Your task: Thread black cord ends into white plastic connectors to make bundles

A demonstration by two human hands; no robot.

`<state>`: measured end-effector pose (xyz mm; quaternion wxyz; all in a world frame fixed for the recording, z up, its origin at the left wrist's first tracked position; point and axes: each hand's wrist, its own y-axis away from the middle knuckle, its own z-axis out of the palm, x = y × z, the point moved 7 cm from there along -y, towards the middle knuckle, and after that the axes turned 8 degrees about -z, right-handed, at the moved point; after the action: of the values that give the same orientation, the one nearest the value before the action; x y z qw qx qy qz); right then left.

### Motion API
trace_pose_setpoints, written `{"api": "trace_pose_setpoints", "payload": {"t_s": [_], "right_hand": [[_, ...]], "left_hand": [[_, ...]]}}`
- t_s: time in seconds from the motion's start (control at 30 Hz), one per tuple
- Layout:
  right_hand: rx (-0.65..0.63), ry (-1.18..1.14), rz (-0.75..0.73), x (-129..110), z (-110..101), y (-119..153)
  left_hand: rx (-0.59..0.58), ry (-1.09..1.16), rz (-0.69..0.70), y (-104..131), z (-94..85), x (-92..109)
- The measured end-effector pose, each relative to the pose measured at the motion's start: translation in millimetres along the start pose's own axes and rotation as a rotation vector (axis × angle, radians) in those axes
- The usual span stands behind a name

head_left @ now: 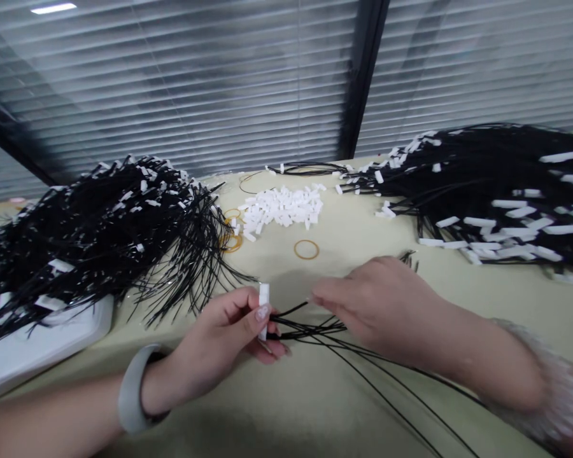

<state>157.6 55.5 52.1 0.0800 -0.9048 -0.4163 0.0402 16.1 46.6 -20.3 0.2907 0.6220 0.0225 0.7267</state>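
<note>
Grey slatted blinds [248, 76], dark upright frame [361, 76], pale tabletop [267, 410].

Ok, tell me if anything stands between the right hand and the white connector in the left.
Only black wires cross the gap; nothing else visible stands between the right hand and the white connector in the left hand.

text: none readable | labels: none readable | brands: none readable | numbers: none readable | signs: none readable | white connector [264, 294] in left hand [236, 323]: too small to tell any marking | grey wristband [132, 395]: no lettering legible
</note>
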Motion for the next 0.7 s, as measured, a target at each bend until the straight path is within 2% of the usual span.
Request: {"api": "trace_pose_setpoints", "payload": {"t_s": [0.1,0.2,0.27,0.3,0.37,0.43,0.53,0.6,0.7], "right_hand": [[-0.043,-0.318,0.037,4,4,-1],[-0.233,-0.690,0.042,2,17,0],[-0.268,-0.709,0.068,4,21,0],[-0.210,-0.630,0.096,8,19,-2],[-0.014,-0.449,0.140,15,8,-5],[0.157,-0.469,0.189,17,2,-5],[0.370,-0.934,0.299,28,0,-1],[0.590,-1.216,0.356,45,-9,5],[0.936,-1.342,0.490,80,-26,22]], "left_hand": [[-0.009,-0.004,-0.010,0,1.3,0],[-0.006,-0.045,-0.017,1,4.2,1],[0.009,-0.064,-0.017,2,5.3,2],[0.013,-0.069,-0.020,2,5.8,2],[0.013,-0.069,-0.023,2,6.3,2],[0.007,-0.061,-0.018,2,5.9,2],[0.001,-0.022,0.000,0,3.7,2],[0.001,-0.009,0.001,0,2.4,1],[-0.006,0.001,-0.010,0,2.1,0]]}}
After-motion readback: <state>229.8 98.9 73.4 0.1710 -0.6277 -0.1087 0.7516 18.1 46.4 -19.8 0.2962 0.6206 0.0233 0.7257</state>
